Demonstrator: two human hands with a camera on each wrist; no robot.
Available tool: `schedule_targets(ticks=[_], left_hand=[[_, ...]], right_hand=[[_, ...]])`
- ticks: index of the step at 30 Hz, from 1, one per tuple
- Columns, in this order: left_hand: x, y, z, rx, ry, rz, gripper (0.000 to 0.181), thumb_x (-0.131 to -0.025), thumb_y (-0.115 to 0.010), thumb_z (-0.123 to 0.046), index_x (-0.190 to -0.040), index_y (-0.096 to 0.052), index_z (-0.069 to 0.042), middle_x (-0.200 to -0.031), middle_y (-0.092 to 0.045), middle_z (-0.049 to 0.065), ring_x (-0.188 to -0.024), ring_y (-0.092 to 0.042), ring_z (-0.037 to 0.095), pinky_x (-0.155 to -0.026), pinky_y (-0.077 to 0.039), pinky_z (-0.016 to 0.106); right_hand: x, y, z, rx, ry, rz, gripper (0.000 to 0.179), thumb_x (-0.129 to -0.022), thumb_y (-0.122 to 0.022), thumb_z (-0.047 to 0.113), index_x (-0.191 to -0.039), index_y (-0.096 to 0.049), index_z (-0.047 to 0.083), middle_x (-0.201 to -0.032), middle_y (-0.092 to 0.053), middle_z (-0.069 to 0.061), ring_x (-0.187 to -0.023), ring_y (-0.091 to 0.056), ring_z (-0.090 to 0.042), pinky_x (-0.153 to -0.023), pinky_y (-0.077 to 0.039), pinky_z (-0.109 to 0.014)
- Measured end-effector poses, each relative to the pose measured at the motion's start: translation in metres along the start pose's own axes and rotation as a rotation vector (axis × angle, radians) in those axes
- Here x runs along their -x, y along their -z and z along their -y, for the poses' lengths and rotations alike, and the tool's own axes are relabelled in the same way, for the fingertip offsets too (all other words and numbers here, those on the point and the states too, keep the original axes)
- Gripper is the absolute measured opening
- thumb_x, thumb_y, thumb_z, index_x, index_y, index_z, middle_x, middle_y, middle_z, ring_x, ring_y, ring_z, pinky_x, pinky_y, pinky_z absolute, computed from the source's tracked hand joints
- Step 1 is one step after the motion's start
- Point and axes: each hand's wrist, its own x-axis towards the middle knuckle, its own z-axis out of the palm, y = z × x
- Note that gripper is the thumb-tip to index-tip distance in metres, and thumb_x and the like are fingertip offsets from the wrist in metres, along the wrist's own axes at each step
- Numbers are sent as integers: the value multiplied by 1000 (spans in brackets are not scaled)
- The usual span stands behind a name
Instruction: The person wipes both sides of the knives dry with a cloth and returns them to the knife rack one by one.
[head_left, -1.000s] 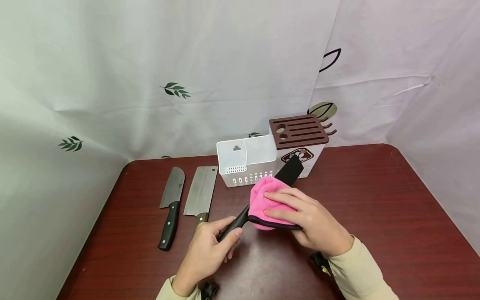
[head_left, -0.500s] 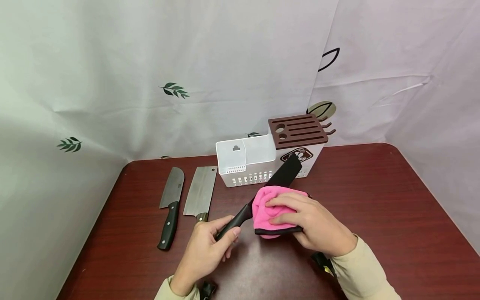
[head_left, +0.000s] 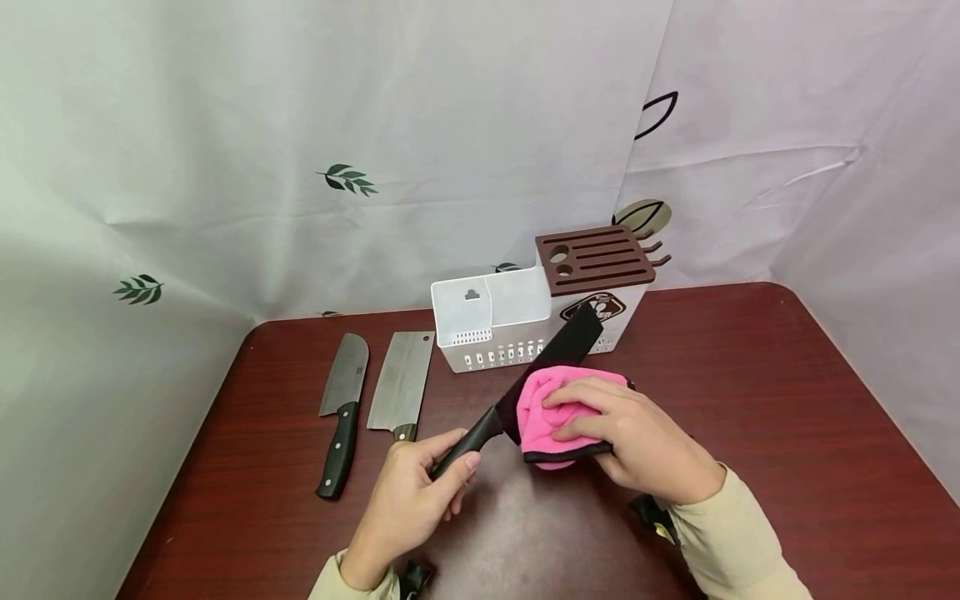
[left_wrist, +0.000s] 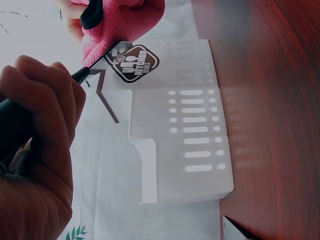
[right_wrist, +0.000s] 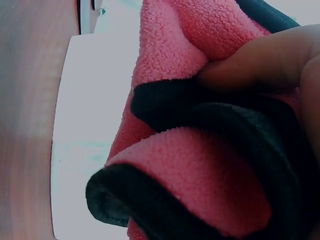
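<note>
Leftward of the fingers of the left hand (head_left: 405, 492), a black-handled kitchen knife (head_left: 343, 417) lies on the tabletop (head_left: 262, 450); just beyond them, a cleaver (head_left: 402, 379). They grip a black-bladed knife (head_left: 568, 340) by its handle, and to their right the right hand (head_left: 641, 437) clutches a pink cloth (head_left: 542, 421) against the blade.

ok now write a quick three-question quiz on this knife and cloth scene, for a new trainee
1. Multiple choice: the cloth in the right hand is: (a) green, (b) pink, (c) white.

2. True or false: in the head view, the cleaver lies between the black-handled silver knife and the white rack.

3. Fill in the blank: the left hand grips the black-bladed knife by its ____.

Key: 1. b; 2. true; 3. handle.
</note>
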Motion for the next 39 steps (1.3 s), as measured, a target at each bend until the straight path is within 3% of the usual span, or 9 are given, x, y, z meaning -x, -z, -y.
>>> schedule_targets(ticks=[6, 13, 19, 27, 33, 39], left_hand=[[0, -1, 0, -4, 3, 0, 20, -99, -66, -25, -82, -64, -13, -50, -52, -8, -38, -51, 10, -37, -44, 25], [0, 0, 0, -2, 6, 2, 18, -99, -66, -27, -83, -63, -19, -51, -52, -7, -39, -51, 8, -37, -44, 25], [0, 0, 0, 0, -6, 4, 20, -99, -66, -25, -83, -63, -15, -50, -52, -7, -39, -51, 7, -37, -44, 25], [1, 1, -1, 0, -1, 10, 18, -99, -66, -26, -83, -63, -17, -50, -52, -7, -39, -51, 6, -38, -44, 25], [1, 3, -3, -8, 72, 3, 3, -96, -71, -17, -93, -69, -19, -52, -55, -5, -40, -53, 9, -39, -47, 28], [1, 4, -2, -23, 113, -10, 28, -86, -72, 0, -106, -72, -19, -55, -62, -3, -40, -57, 11, -38, -48, 28]], right_hand=[[2, 2, -5, 26, 9, -37, 56, -59, -58, -14, -100, -76, 19, -124, -63, 3, -117, -57, -20, -99, -40, -31], [3, 6, -10, 61, -36, -55, 55, -60, -58, -14, -103, -77, 14, -122, -63, 2, -116, -57, -22, -100, -39, -32], [6, 9, -13, 103, -77, -93, 49, -62, -58, -14, -98, -78, 12, -119, -64, 0, -114, -58, -21, -96, -43, -37], [9, 11, -15, 130, -153, -160, 41, -65, -63, -14, -92, -77, 13, -121, -64, -1, -118, -59, -30, -97, -42, -44], [10, 14, -18, 153, -185, -220, 46, -63, -58, -16, -96, -77, 10, -122, -65, -4, -110, -61, -29, -95, -42, -36], [10, 17, -18, 127, -221, -354, 49, -66, -54, -16, -103, -76, 7, -124, -65, -9, -112, -59, -29, -105, -34, -18]])
